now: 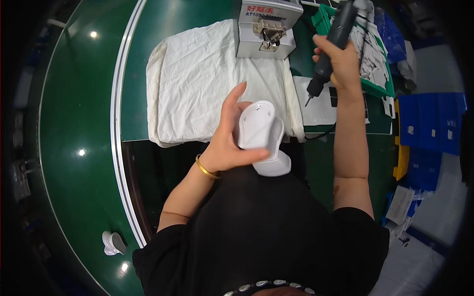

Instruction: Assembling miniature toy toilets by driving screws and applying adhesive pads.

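Note:
My left hand [228, 140] grips a white moulded plastic part [260, 133] with a rounded base, held up in front of my chest at the near edge of the green bench [197, 17]. My right hand [340, 61] is raised to the right and wrapped around a dark electric screwdriver [330, 47]. Its bit points down and left, a short way above and to the right of the white part, not touching it. A gold bangle [205, 169] sits on my left wrist.
A crumpled white cloth [197, 84] covers the bench ahead. A grey metal screw feeder box [266, 29] stands at its far edge. A green tray of white parts [375, 54] lies at right, blue bins [429, 123] beyond. Another white part [112, 242] rests on the green conveyor at lower left.

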Available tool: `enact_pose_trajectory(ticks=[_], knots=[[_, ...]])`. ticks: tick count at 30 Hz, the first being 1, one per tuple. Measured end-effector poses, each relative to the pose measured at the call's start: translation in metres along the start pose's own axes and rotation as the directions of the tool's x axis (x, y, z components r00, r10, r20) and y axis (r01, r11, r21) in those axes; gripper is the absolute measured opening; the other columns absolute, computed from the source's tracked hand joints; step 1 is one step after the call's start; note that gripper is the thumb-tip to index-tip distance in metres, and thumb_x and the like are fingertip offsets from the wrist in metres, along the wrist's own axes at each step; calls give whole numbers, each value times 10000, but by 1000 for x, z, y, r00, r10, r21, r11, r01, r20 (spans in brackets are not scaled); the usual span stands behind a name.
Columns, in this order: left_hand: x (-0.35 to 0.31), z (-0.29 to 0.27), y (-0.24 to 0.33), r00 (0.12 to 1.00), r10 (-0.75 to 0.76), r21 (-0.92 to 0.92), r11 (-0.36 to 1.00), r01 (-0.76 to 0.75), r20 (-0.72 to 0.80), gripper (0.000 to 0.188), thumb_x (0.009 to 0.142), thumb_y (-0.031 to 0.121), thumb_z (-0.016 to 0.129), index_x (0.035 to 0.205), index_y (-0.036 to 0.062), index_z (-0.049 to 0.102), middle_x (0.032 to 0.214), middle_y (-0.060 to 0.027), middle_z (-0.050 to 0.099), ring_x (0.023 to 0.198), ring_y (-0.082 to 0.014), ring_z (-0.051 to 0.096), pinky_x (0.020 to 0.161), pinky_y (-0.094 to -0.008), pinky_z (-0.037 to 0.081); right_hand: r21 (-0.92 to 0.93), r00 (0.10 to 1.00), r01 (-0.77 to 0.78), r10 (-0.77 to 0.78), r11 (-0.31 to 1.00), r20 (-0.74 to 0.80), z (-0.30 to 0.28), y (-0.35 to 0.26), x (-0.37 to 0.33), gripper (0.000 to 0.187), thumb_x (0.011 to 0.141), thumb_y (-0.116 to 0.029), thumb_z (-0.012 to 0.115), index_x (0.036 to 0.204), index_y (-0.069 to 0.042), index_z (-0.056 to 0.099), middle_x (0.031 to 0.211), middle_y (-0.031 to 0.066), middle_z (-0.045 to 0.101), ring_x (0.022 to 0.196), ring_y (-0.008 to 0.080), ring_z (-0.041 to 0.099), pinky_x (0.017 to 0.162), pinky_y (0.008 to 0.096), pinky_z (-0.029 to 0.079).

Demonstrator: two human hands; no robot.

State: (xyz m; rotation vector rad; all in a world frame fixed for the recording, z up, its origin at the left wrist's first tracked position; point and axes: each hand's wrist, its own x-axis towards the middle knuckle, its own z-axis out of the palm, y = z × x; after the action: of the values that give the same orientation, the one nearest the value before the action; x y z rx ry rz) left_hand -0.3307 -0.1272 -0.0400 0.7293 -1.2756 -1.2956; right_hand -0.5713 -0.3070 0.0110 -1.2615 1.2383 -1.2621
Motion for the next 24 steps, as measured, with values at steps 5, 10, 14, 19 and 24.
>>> enact_pose_trajectory(ticks=[5,10,14,19,24], knots=[[11,-9,-5,913,-294,-894,265,361,282,768,948,655,379,1458,80,357,1180,-136,606,968,-268,647,807,-381,551,-36,996,-76,74,996,-40,-3,57,26,269,799,-114,781,958,21,612,842,73,638,723,145,619,613,276,518],[11,-10,-19,854,-422,-879,220,424,306,710,973,628,310,1444,105,402,1000,-124,622,824,-253,604,691,-351,522,-164,996,-90,83,982,-44,-2,87,41,276,781,-94,746,992,40,629,876,76,657,744,142,580,688,281,459],[19,-12,-23,835,-427,-857,217,467,347,769,970,654,267,1458,69,375,980,-133,618,827,-257,613,688,-354,540,-285,998,-19,3,958,-58,-1,90,38,397,811,-117,709,1135,67,573,1012,113,651,876,178,609,777,282,470],[27,-15,-23,833,-415,-877,145,458,367,809,938,715,229,1326,55,491,927,-189,671,731,-285,694,659,-369,594,-518,906,360,-424,776,-6,15,40,-15,656,824,-179,758,1369,46,470,1288,156,579,1139,221,564,973,337,451],[32,-7,-17,797,-545,-863,238,445,261,858,928,733,194,1375,49,455,927,-150,670,750,-284,708,652,-388,604,-416,759,605,-332,679,560,59,-7,-102,730,637,-191,889,1258,0,555,1171,130,610,1068,220,593,881,347,485]])
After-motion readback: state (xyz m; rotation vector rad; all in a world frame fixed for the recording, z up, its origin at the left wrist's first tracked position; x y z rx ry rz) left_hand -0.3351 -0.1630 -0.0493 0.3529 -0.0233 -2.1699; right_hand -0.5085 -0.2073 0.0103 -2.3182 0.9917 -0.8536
